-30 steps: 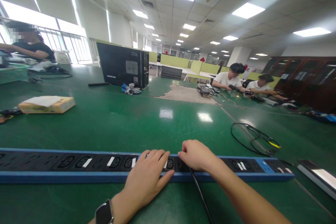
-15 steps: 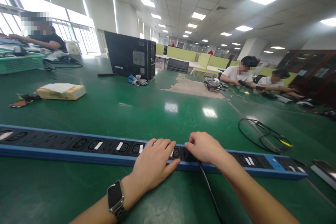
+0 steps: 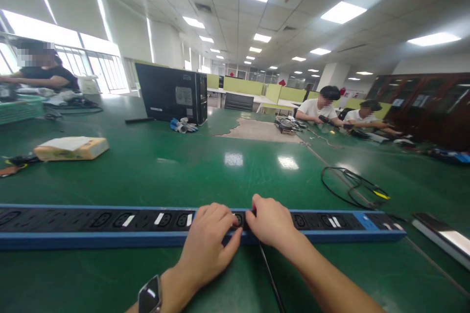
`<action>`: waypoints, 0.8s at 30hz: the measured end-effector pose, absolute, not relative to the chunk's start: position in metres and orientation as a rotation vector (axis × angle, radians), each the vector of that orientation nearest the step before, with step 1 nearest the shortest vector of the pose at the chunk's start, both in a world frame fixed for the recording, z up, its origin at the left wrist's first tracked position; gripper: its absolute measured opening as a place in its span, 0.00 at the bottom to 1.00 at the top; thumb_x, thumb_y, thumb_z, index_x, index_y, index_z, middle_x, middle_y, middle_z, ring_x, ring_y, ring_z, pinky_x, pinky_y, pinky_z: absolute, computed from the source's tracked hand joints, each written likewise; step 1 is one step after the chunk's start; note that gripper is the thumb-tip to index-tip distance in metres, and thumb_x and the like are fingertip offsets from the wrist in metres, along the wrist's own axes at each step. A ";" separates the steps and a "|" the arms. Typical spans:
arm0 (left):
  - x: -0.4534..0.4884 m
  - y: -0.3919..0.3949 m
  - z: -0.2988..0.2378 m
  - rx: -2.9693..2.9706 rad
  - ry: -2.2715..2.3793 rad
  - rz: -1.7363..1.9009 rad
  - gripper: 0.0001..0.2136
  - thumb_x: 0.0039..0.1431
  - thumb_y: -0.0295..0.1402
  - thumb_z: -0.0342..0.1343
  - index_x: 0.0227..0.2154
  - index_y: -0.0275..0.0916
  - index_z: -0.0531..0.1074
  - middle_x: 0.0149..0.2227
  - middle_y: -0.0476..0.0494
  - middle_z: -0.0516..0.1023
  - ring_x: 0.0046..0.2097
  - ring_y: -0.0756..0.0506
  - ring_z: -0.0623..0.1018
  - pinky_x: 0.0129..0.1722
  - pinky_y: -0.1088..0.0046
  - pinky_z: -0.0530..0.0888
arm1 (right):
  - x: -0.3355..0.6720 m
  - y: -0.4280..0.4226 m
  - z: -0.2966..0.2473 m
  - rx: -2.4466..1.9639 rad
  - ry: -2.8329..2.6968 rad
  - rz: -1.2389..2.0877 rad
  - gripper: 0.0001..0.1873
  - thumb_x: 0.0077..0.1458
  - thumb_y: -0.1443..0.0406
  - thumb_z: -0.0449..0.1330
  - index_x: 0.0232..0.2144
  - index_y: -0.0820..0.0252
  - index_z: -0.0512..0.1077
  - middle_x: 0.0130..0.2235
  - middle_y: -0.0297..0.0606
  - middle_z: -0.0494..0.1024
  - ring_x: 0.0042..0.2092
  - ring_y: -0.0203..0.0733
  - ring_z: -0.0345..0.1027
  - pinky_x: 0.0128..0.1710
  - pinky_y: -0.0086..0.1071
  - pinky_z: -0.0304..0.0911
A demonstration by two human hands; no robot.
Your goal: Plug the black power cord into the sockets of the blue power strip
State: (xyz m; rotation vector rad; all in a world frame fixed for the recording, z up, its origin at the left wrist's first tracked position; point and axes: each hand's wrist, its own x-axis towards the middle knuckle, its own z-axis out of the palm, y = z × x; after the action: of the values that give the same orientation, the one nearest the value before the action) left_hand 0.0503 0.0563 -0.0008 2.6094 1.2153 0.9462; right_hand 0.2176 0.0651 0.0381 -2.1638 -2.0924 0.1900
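Observation:
A long blue and black power strip [image 3: 110,222] with several sockets lies across the green table in front of me. My left hand [image 3: 207,249], with a watch on its wrist, rests flat on the strip with its fingers spread over the sockets. My right hand [image 3: 270,222] is curled over the strip right beside it, closed on a plug that I mostly cannot see. A black cable [image 3: 270,276] runs from under that hand toward me.
The green table [image 3: 205,166] carries a yellow tissue box [image 3: 71,148], a black computer case [image 3: 171,92], a coiled black cable [image 3: 352,188] and a silver strip [image 3: 442,239] at right. One person sits far left, two at far right.
My right hand has shifted slightly left along the strip, closer to my left hand. The camera view has wobbled.

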 end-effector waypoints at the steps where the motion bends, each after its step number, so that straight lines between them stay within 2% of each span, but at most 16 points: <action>1: 0.053 0.050 0.001 2.541 1.183 0.922 0.11 0.60 0.35 0.48 0.28 0.39 0.73 0.31 0.43 0.75 0.36 0.43 0.72 0.38 0.65 0.66 | 0.221 0.066 0.038 -2.115 -2.100 0.259 0.15 0.55 0.56 0.51 0.35 0.58 0.70 0.35 0.43 0.79 0.37 0.46 0.72 0.34 0.33 0.59; 3: 0.059 0.038 0.000 2.345 1.131 0.813 0.16 0.61 0.39 0.47 0.21 0.38 0.70 0.23 0.46 0.72 0.28 0.47 0.70 0.30 0.70 0.64 | 0.232 0.065 0.038 -1.976 -2.096 0.434 0.19 0.56 0.51 0.50 0.32 0.58 0.71 0.33 0.40 0.78 0.35 0.41 0.71 0.32 0.30 0.57; 5: 0.068 0.031 -0.006 2.031 1.099 0.707 0.19 0.61 0.44 0.46 0.21 0.38 0.69 0.20 0.48 0.71 0.23 0.50 0.68 0.24 0.73 0.62 | 0.245 0.061 0.032 -1.887 -2.004 0.487 0.24 0.59 0.48 0.45 0.30 0.58 0.71 0.30 0.36 0.77 0.32 0.37 0.69 0.30 0.28 0.55; 8: 0.084 0.032 -0.019 1.429 0.988 0.609 0.24 0.56 0.56 0.44 0.30 0.37 0.68 0.21 0.48 0.72 0.19 0.51 0.69 0.17 0.77 0.60 | 0.262 0.052 0.014 -1.863 -1.797 0.186 0.22 0.63 0.53 0.42 0.33 0.57 0.71 0.31 0.36 0.76 0.35 0.38 0.67 0.35 0.30 0.56; 11: 0.099 0.039 -0.028 0.996 0.837 0.571 0.32 0.46 0.63 0.49 0.38 0.35 0.67 0.26 0.44 0.76 0.22 0.48 0.75 0.17 0.77 0.65 | 0.271 0.045 -0.008 -1.747 -1.822 -0.090 0.18 0.63 0.59 0.45 0.37 0.59 0.73 0.38 0.40 0.76 0.44 0.42 0.66 0.46 0.34 0.54; 15: 0.116 0.042 -0.026 0.741 0.766 0.617 0.29 0.46 0.59 0.55 0.37 0.34 0.68 0.27 0.43 0.77 0.24 0.48 0.77 0.20 0.77 0.67 | 0.271 0.046 -0.024 -1.712 -1.935 -0.158 0.16 0.62 0.62 0.47 0.37 0.58 0.74 0.39 0.40 0.76 0.45 0.42 0.65 0.47 0.35 0.52; 20: 0.126 0.040 -0.018 0.634 0.810 0.687 0.22 0.54 0.54 0.51 0.31 0.35 0.67 0.21 0.46 0.74 0.20 0.50 0.74 0.20 0.78 0.65 | 0.270 0.048 -0.023 -1.724 -1.954 -0.144 0.15 0.61 0.63 0.47 0.36 0.58 0.74 0.37 0.39 0.76 0.42 0.42 0.64 0.45 0.35 0.52; 24: 0.122 0.037 -0.012 0.637 0.788 0.675 0.22 0.55 0.54 0.51 0.31 0.36 0.66 0.21 0.46 0.74 0.21 0.48 0.75 0.23 0.74 0.68 | 0.271 0.048 -0.023 -1.730 -1.942 -0.146 0.14 0.61 0.63 0.48 0.35 0.58 0.74 0.36 0.38 0.75 0.41 0.41 0.64 0.43 0.34 0.51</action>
State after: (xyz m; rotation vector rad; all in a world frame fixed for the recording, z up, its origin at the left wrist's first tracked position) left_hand 0.1223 0.0370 -0.0123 0.6372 0.7876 0.6745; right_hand 0.2706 0.0480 -0.0229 -1.7298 -1.9415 -0.1464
